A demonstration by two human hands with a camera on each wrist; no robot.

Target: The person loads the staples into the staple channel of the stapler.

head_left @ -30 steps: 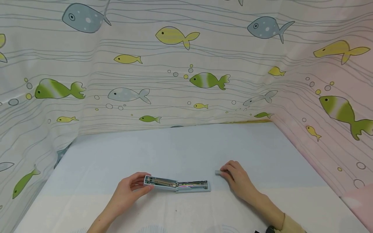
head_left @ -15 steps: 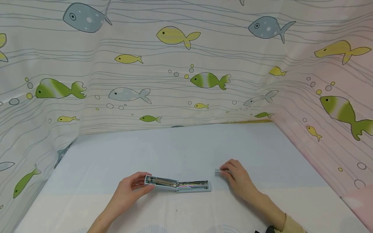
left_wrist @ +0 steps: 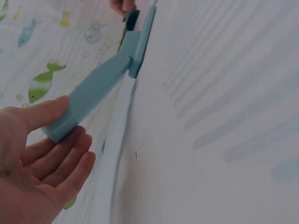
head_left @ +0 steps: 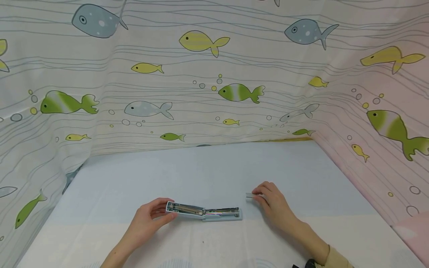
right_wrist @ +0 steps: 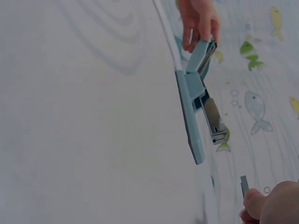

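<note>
A light blue stapler (head_left: 222,219) lies swung wide open on the table, its metal magazine bared on the right half. My left hand (head_left: 146,220) grips the end of its raised top cover (left_wrist: 93,88) between thumb and fingers. To the right of the stapler, my right hand (head_left: 274,205) pinches a short grey strip of staples (head_left: 249,195) between thumb and fingertips. The strip points left, toward the magazine's end, with a gap between them. In the right wrist view the strip's free end (right_wrist: 244,182) sticks out past the thumb; the rest is hidden by the fingers.
A pale blue and white cloth (head_left: 161,175) covers the table. Fish-printed curtains (head_left: 187,85) rise behind it and on both sides. A dark wrist device (head_left: 311,263) shows at the right sleeve (head_left: 336,258).
My right hand has shifted slightly up and left in the head view with the staple strip. The left hand and the stapler have stayed in place.
</note>
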